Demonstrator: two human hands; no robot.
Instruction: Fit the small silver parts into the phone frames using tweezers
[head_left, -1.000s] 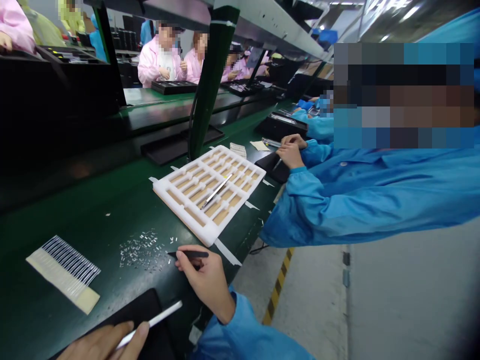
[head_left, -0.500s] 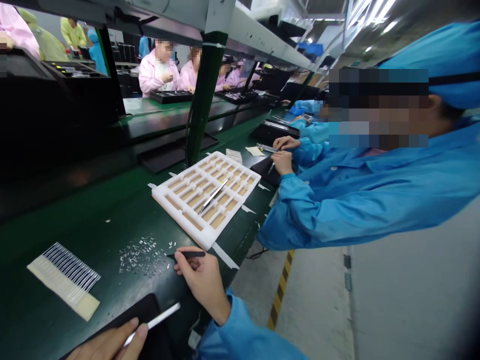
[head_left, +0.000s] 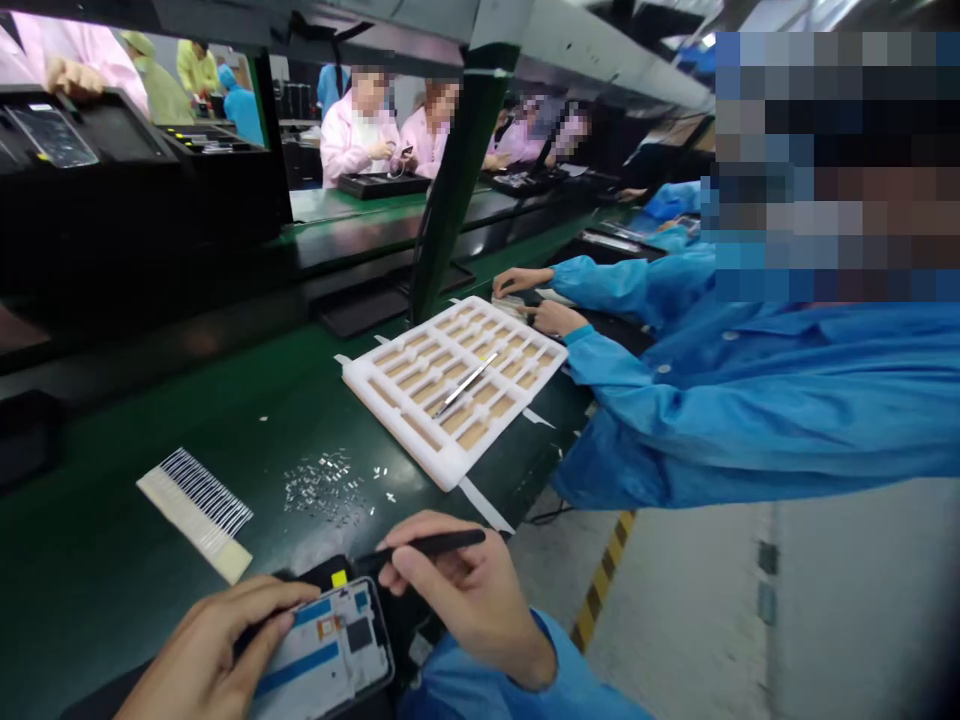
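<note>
My left hand (head_left: 217,640) is closed on the upper left edge of a phone frame (head_left: 319,655), which lies face up with blue strips and a yellow tab at its top. My right hand (head_left: 465,595) pinches slim black tweezers (head_left: 446,543), their tip pointing left over the frame's top corner. Whether the tip touches the frame or carries a part, I cannot tell. Beyond both hands, many tiny metal pieces (head_left: 322,485) lie scattered on the green bench (head_left: 262,540). A pale card with rows of thin strips (head_left: 199,510) lies to their left.
A white foam tray (head_left: 457,455) with cut-out slots stands beyond my right hand, metal tweezers (head_left: 465,385) lying across it. To the right, a co-worker's blue sleeves (head_left: 645,380) reach over the bench. A green post (head_left: 457,190) rises behind the tray.
My left hand has turned the phone frame from edge-on to face up. My right hand has brought the tweezers from beside the tiny pieces back to the frame. The view has shifted left.
</note>
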